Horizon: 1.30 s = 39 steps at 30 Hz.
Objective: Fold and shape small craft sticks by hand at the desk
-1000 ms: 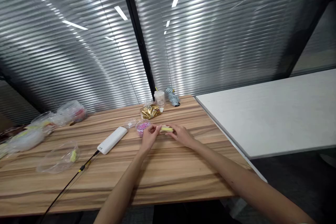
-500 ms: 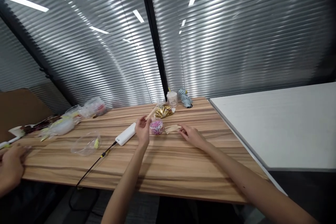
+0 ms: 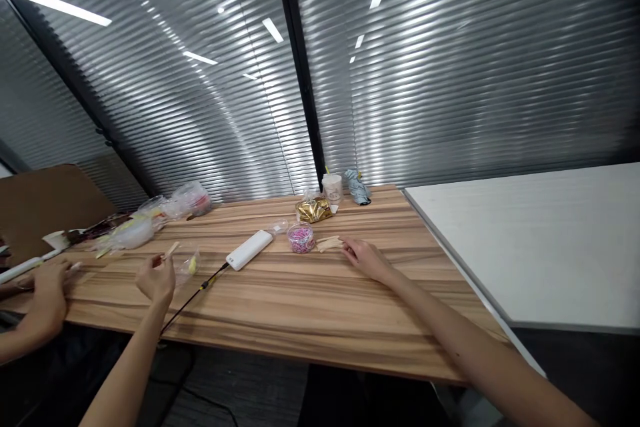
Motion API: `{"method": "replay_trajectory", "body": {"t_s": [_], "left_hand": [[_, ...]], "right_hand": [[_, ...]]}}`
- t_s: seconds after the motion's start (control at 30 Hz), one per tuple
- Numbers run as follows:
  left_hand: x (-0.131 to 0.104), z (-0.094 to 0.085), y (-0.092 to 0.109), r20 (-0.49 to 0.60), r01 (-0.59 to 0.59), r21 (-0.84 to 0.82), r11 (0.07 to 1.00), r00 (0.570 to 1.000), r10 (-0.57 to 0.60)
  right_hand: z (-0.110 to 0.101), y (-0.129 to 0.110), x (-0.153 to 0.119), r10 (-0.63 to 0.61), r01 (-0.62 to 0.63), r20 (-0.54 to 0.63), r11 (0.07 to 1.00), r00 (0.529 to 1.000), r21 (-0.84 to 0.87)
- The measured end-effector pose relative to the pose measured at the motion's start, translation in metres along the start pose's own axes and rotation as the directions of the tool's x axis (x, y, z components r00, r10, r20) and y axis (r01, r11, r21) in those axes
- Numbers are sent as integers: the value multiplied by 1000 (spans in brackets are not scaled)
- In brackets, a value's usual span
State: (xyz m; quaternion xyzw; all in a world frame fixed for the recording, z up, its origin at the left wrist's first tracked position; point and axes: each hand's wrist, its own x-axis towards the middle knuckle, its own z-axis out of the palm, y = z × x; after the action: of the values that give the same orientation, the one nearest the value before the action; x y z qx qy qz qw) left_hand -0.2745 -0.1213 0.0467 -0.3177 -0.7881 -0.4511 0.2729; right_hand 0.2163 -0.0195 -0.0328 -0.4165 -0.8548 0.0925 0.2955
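Observation:
My left hand is closed, pinching a flat pale wooden stick that points up and to the right. Just beyond it lies a clear plastic container with a yellow piece in it, partly hidden by the hand. My right hand rests on the table with its fingertips closed on the near end of a small bunch of pale wooden sticks. Left of the bunch stands a round clear tub filled with small pink and purple pieces, too small to make out.
A white power bank with a black cable lies mid-table. Behind stand a gold packet, a white cup and a grey-blue crumpled wrapper. Another person's hand is at left, near plastic bags.
My left hand has moved far to the left with the wooden stick, from beside the tub to the clear container. My right hand has stayed at the stick bunch. The other person's hand shifted.

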Motion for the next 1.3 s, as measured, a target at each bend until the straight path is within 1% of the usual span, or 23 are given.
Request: {"method": "replay_trajectory", "body": {"t_s": [0.1, 0.17, 0.23, 0.33, 0.4, 0.47, 0.53, 0.57, 0.6, 0.63, 0.67, 0.7, 0.73, 0.77, 0.8, 0.83, 0.9, 0.93, 1.0, 1.03, 1.13, 1.2, 1.3], "left_hand": [[0, -4, -10, 114, -70, 192, 979, 992, 49], [-6, -3, -6, 120, -139, 234, 962, 986, 114], [-15, 2, 6, 91, -260, 191, 947, 965, 246], [-36, 15, 39, 59, -458, 35, 888, 888, 456], [-58, 24, 69, 45, -560, -99, 823, 823, 566], [-87, 30, 103, 25, -636, -223, 739, 754, 656], [-121, 35, 139, -3, -708, -366, 604, 650, 760], [-138, 36, 157, -12, -744, -419, 520, 578, 816], [-155, 38, 175, 3, -778, -466, 422, 475, 880], [-172, 41, 192, 35, -799, -509, 320, 352, 935], [-187, 45, 207, 93, -803, -553, 224, 208, 974], [-201, 50, 220, 162, -790, -585, 185, 109, 981], [-213, 55, 231, 233, -777, -589, 222, 100, 967], [-223, 62, 240, 293, -765, -571, 298, 148, 944], [-230, 69, 245, 338, -747, -551, 372, 207, 918], [-236, 76, 248, 367, -723, -539, 432, 259, 893], [-243, 88, 247, 387, -682, -518, 516, 351, 853], [-244, 93, 245, 384, -666, -515, 539, 383, 840], [-244, 100, 238, 392, -632, -543, 553, 391, 833], [-243, 100, 236, 403, -606, -569, 556, 385, 831], [-240, 95, 235, 434, -511, -644, 569, 368, 822], [-240, 89, 238, 452, -435, -683, 586, 378, 808], [-242, 81, 243, 470, -296, -742, 602, 411, 781]], "right_hand": [[-1, 0, -1, 15, -15, 8, 1000, 1000, 10], [-2, 0, -1, 18, -18, 7, 1000, 1000, 14], [-1, 0, -1, 18, -18, 9, 1000, 1000, 17], [-1, 0, 0, 22, -22, 12, 1000, 1000, 18], [-1, -1, 0, 24, -24, 13, 1000, 1000, 17], [-2, -2, 0, 28, -28, 15, 1000, 999, 13], [-4, -3, 1, 36, -36, 15, 999, 999, 1], [-5, -4, 1, 40, -40, 14, 999, 999, -6], [-6, -4, 1, 45, -45, 12, 999, 999, -15], [-6, -4, 0, 49, -49, 9, 998, 999, -25], [-7, -5, 0, 55, -55, 4, 998, 998, -35], [-8, -5, 0, 66, -66, -3, 997, 998, -49], [-9, -4, 0, 81, -82, -12, 995, 997, -65], [-9, -4, 0, 100, -102, -21, 991, 995, -84], [-9, -3, 0, 122, -125, -31, 986, 992, -106], [-9, -2, 0, 143, -147, -42, 981, 989, -128], [-9, 0, 0, 170, -176, -51, 972, 984, -158], [-8, 1, 1, 179, -186, -55, 968, 982, -169], [-7, 2, 2, 171, -180, -61, 966, 983, -186], [-6, 2, 3, 165, -175, -69, 966, 984, -190], [-5, 3, 5, 161, -176, -89, 966, 983, -191], [-3, 4, 4, 151, -166, -98, 969, 984, -180], [-2, 6, 3, 107, -121, -102, 983, 989, -135]]}}
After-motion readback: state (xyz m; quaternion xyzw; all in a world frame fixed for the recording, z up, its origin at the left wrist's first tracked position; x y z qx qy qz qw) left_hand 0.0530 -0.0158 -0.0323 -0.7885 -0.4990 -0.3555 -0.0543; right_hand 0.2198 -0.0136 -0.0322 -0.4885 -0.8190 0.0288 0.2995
